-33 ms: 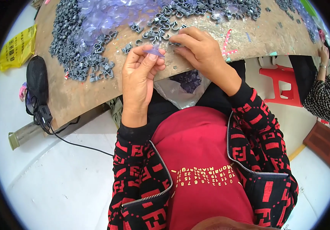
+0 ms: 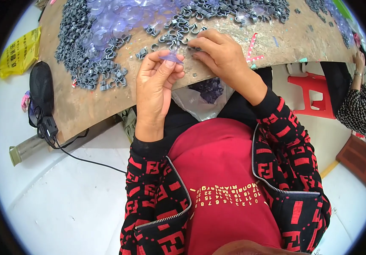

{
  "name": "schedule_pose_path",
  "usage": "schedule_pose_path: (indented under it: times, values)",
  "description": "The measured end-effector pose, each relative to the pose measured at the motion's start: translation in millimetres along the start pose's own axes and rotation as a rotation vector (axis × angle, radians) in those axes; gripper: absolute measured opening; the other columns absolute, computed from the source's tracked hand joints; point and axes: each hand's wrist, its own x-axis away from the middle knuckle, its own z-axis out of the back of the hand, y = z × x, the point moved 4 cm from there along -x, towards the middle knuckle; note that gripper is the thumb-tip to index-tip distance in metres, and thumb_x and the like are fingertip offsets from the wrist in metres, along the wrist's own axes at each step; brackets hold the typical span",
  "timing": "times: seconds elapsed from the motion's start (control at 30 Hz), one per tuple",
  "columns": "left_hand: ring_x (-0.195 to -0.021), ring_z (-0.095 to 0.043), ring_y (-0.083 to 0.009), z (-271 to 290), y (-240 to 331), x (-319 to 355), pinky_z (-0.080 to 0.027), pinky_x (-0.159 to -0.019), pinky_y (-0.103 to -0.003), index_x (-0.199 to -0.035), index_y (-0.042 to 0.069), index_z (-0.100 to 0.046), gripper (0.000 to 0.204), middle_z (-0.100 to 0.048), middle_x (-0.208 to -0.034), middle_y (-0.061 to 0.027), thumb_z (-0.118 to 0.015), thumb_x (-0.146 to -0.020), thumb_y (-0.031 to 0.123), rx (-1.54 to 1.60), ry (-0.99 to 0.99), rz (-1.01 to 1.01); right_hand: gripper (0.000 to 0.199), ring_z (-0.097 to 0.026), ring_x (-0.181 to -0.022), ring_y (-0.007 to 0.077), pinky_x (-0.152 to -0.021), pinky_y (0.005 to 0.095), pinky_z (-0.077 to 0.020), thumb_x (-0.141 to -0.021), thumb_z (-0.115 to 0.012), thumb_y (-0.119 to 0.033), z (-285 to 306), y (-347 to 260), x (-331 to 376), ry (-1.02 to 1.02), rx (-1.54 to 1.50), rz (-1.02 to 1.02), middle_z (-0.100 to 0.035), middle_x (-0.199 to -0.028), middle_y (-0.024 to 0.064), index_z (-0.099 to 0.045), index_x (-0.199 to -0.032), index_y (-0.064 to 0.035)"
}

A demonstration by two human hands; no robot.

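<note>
My left hand point(image 2: 155, 83) is closed, pinching a clear purplish suction cup point(image 2: 172, 57) between thumb and fingers just above the table's near edge. To its right, my right hand point(image 2: 219, 53) has its fingertips closed round a grey plastic clip point(image 2: 194, 48), which they partly cover. Just beyond both hands lie loose grey clips point(image 2: 176, 32), C-shaped at one end. A large heap of suction cups point(image 2: 119, 19) spreads over the far left of the table, bordered by a dense pile of grey clips point(image 2: 74, 38).
The worn brown table point(image 2: 81, 106) curves around in front of me. An open plastic bag point(image 2: 197, 106) with dark purple pieces hangs below its edge. Red dotted tape point(image 2: 252, 46) sticks to the tabletop. A red stool point(image 2: 314, 93) and another person's arm point(image 2: 357, 70) are at the right.
</note>
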Motion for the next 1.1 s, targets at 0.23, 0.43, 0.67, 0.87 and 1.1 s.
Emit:
schedule_pose_path:
  times: [0.23, 0.43, 0.67, 0.87, 1.1]
  values:
    - [-0.076, -0.064, -0.0130, -3.1, -5.7, 4.5, -0.055, -0.068, -0.026, -0.101, 0.003, -0.055, 0.014, -0.064, -0.093, -0.0119, -0.061, -0.089, 0.008, 0.042, -0.023, 0.025, 0.031, -0.057, -0.078, 0.0228, -0.070, 0.0306, -0.0454, -0.081, -0.059, -0.003, 4.1, 1.4, -4.1, -0.089, -0.185, -0.203, -0.055, -0.085, 0.0080, -0.062, -0.111, -0.0112]
    - [-0.073, -0.062, -0.0121, -22.1, -21.0, 10.6, -0.055, -0.067, -0.026, -0.103, 0.004, -0.055, 0.015, -0.064, -0.091, -0.0106, -0.059, -0.091, 0.011, 0.210, -0.218, 0.194, 0.019, -0.054, -0.102, 0.0124, -0.091, 0.0254, -0.0406, -0.091, -0.051, -0.002, 29.8, -10.8, 7.1, -0.053, -0.795, -0.534, -0.059, -0.109, 0.0056, -0.057, -0.108, 0.0007]
    - [-0.079, -0.061, -0.0149, -25.6, -28.4, 14.0, -0.054, -0.070, -0.028, -0.107, 0.007, -0.054, 0.017, -0.062, -0.097, -0.0109, -0.058, -0.090, 0.008, 0.322, -0.202, 0.267, 0.018, -0.055, -0.102, 0.0135, -0.092, 0.0279, -0.0406, -0.088, -0.057, -0.002, 35.5, -15.7, 13.5, 0.125, -1.261, -0.615, -0.059, -0.107, 0.0051, -0.058, -0.105, -0.0019]
    - [-0.090, -0.063, -0.0169, -28.9, -37.9, 15.6, -0.054, -0.077, -0.029, -0.102, 0.005, -0.054, 0.011, -0.062, -0.105, -0.0105, -0.057, -0.091, 0.009, 0.309, -0.124, 0.278, 0.019, -0.056, -0.098, 0.0122, -0.089, 0.0269, -0.0429, -0.087, -0.059, -0.001, 27.0, -11.8, 25.4, 0.077, -1.131, -0.658, -0.059, -0.105, 0.0038, -0.058, -0.106, -0.0019]
    - [-0.093, -0.062, -0.0175, -33.7, -32.3, 14.9, -0.054, -0.079, -0.030, -0.100, 0.004, -0.055, 0.009, -0.061, -0.107, -0.0096, -0.057, -0.091, 0.007, 0.302, -0.125, 0.241, 0.018, -0.055, -0.100, 0.0131, -0.088, 0.0268, -0.0424, -0.087, -0.058, -0.001, 26.5, -10.7, 31.5, 0.015, -1.142, -0.712, -0.058, -0.107, 0.0049, -0.059, -0.104, -0.0011]
